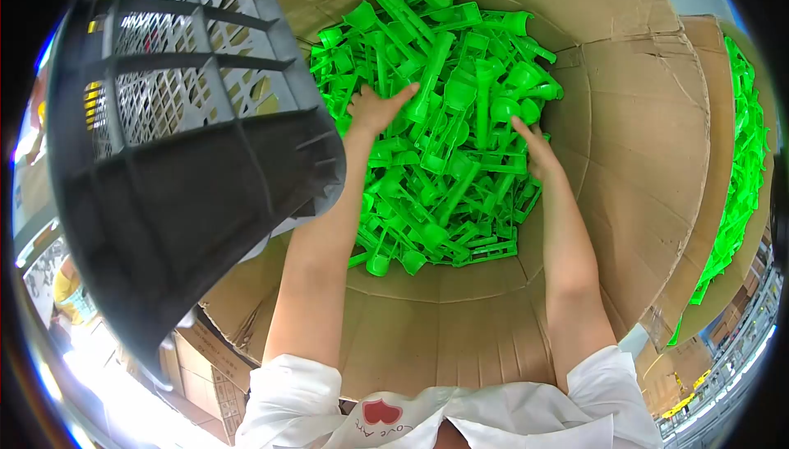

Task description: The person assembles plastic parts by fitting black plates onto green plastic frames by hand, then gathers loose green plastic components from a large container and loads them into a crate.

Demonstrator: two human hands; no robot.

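Observation:
A heap of bright green plastic parts (448, 141), long frames with rounded cup-like ends, lies deep inside a big cardboard box (460, 326). My left hand (380, 109) rests at the left side of the heap, thumb stretched out to the right and fingers spread over the parts. At the heap's right edge is my right hand (534, 150), thumb pointing up beside a round green cup (505, 110). Its other fingers are partly hidden among the parts. I see no part lifted in either hand.
A black and grey plastic basket (197, 178) with slatted sides stands tilted at the left, over the box's rim. To the right, another cardboard box (707, 79) holds more green parts (740, 169). Cardboard cartons (201, 375) are at lower left.

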